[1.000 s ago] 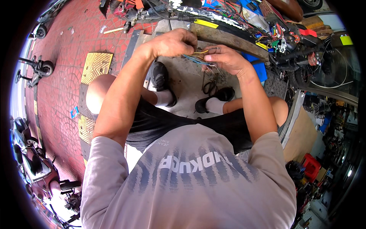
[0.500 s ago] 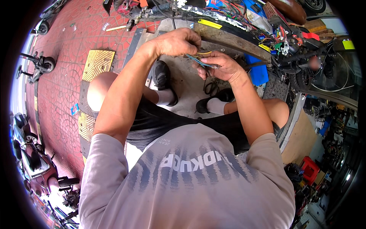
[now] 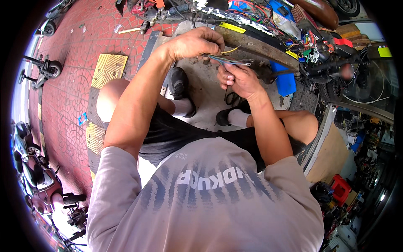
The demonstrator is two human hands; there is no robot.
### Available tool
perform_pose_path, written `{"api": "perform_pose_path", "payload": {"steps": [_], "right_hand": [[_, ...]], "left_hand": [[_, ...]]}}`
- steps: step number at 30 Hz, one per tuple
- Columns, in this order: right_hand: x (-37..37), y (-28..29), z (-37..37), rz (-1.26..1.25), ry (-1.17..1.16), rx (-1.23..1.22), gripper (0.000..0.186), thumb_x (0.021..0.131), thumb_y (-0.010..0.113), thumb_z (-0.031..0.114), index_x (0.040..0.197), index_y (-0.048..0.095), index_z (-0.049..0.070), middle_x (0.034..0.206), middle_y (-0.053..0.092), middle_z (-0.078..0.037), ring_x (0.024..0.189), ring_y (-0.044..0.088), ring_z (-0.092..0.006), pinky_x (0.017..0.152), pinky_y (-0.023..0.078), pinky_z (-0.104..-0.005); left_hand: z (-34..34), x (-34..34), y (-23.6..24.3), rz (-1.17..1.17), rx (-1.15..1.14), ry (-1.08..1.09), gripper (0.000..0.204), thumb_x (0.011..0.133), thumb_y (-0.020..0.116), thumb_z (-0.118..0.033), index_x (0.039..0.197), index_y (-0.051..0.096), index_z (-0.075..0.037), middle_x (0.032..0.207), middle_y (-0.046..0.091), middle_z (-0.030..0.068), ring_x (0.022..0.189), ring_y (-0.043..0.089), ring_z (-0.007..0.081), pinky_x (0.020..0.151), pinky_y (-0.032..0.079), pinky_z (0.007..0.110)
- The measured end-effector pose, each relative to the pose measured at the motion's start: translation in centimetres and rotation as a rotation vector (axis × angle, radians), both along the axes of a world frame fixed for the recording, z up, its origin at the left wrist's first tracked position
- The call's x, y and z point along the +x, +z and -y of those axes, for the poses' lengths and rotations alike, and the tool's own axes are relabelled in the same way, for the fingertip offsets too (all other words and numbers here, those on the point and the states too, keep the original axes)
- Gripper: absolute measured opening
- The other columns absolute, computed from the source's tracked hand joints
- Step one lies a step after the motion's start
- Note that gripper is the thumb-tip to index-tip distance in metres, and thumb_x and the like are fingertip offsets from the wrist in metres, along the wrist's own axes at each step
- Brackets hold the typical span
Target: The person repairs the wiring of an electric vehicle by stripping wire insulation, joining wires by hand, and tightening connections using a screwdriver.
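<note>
Nearest you: your grey cloth T-shirt with dark streaked stripes, filling the lower middle, then your black cloth shorts.

Past your knees, between your two hands, is the loose bundle of thin insulated wires, held up above the floor. Blue strands run lowest, dark ones among them; a single yellow strand splits off and slants up to the right, away from the rest. The bundle's right-hand ends fan out slightly and show pale, metallic-looking tips.

Your left hand is bent over the bundle's left part, thumb and fingers drawn together in a pinch on it. Your right hand sits just below the right part, fingers curled in, thumb side up against the wires; whether it grips them, cannot tell.

Hard to make out: the strand count, and how the tips are finished. Your left fingers cover part of the bundle at the pinch. On the floor below your right hand, a black looped object is partly covered by your wrist.

Farther off: a worn brown beam, a flat bright-blue piece and a tangle of multicoloured wiring, its parts too small to separate. The upper rim cuts off the bench clutter.
</note>
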State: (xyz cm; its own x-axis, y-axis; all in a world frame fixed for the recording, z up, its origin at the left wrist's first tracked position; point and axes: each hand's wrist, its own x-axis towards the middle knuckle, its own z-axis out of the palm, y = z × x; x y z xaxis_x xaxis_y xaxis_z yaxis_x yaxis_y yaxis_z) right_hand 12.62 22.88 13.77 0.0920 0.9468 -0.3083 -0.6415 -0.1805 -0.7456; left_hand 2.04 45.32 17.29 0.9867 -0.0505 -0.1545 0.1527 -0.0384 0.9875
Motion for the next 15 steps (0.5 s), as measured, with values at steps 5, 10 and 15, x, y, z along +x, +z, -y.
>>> {"api": "perform_pose_path", "payload": {"steps": [5, 10, 15], "right_hand": [[-2.4, 0.9, 0.7, 0.445, -0.35, 0.005, 0.03, 0.109, 0.057, 0.028, 0.122, 0.066, 0.003, 0.07, 0.044, 0.006, 0.061, 0.042, -0.0052, 0.057, 0.042, -0.0243], [-4.0, -0.3, 1.3, 0.722, -0.338, -0.161, 0.028, 0.108, 0.059, 0.027, 0.118, 0.074, 0.006, 0.068, 0.049, 0.007, 0.06, 0.047, -0.0038, 0.055, 0.042, -0.0237], [-4.0, -0.6, 1.2, 0.863, -0.137, -0.224, 0.024, 0.102, 0.062, 0.02, 0.116, 0.074, 0.004, 0.078, 0.065, 0.001, 0.071, 0.058, -0.0082, 0.066, 0.049, -0.0285]], "left_hand": [[0.0, 0.5, -0.2, 0.043, -0.129, 0.022, 0.014, 0.092, 0.066, -0.015, 0.098, 0.068, -0.002, 0.083, 0.064, -0.0012, 0.072, 0.057, 0.0058, 0.062, 0.046, 0.024], [-0.1, 0.8, -0.2, 0.033, -0.26, 0.041, 0.015, 0.094, 0.065, -0.016, 0.099, 0.067, -0.002, 0.085, 0.065, -0.0001, 0.071, 0.059, 0.0074, 0.063, 0.047, 0.024], [0.1, 0.7, -0.3, 0.03, -0.162, 0.023, 0.013, 0.094, 0.067, -0.015, 0.099, 0.068, -0.003, 0.086, 0.066, -0.0002, 0.072, 0.059, 0.0067, 0.063, 0.048, 0.024]]}}
